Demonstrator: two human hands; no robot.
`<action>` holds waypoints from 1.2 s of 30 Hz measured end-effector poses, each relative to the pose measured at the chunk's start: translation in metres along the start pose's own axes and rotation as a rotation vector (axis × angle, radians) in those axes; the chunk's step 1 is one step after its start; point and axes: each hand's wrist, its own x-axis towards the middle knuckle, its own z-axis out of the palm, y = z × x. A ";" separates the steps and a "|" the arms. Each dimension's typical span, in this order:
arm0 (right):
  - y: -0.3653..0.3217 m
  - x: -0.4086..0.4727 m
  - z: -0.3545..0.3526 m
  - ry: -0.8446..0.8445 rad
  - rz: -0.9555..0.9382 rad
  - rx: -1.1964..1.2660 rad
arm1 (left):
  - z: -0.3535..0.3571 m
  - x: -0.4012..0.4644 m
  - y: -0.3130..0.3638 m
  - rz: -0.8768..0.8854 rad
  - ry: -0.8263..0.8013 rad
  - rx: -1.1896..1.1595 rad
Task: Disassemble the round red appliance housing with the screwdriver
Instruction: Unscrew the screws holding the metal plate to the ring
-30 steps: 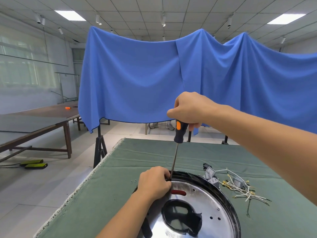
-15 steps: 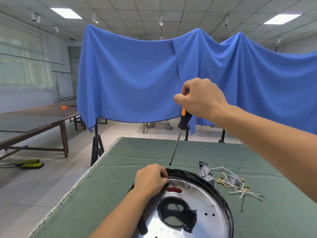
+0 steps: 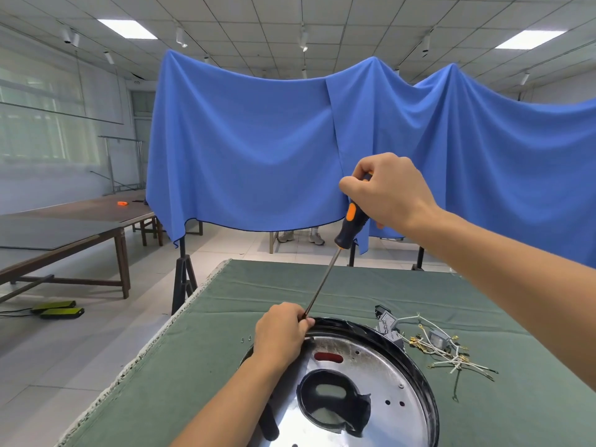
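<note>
The round appliance housing [image 3: 416, 366] lies on the green-covered table [image 3: 200, 366], with a black rim, a shiny metal plate and a red slot showing through it. My left hand [image 3: 280, 330] curls its fingers over the far left rim. My right hand [image 3: 387, 191] grips the black and orange handle of the screwdriver [image 3: 350, 224] high above the table. The shaft slants down to the left, and its tip meets my left fingertips at the rim. The tip itself is hidden by those fingers.
A tangle of white wires and small electrical parts [image 3: 435, 346] lies right of the housing. Two small screws [image 3: 246, 338] sit on the cloth left of my left hand. The table's left edge [image 3: 129, 369] drops to the floor. A blue cloth [image 3: 258, 140] hangs behind.
My right hand lifted the screwdriver off the housing, then swung the handle rightward and brought the tip back down to my left fingertips. My left hand stayed on the rim.
</note>
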 end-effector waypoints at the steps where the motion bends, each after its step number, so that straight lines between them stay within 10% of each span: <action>1: 0.003 0.000 0.000 0.030 0.011 0.012 | 0.000 0.001 0.000 -0.004 0.003 -0.002; 10: 0.032 -0.009 0.012 0.294 0.089 0.118 | -0.002 0.005 0.000 -0.065 0.170 -0.257; 27: 0.065 -0.105 0.123 0.023 0.028 0.156 | -0.050 0.010 -0.013 -0.271 0.311 -0.950; 36: 0.072 -0.117 0.136 -0.038 0.019 0.160 | -0.049 -0.010 -0.074 -0.373 0.328 -0.874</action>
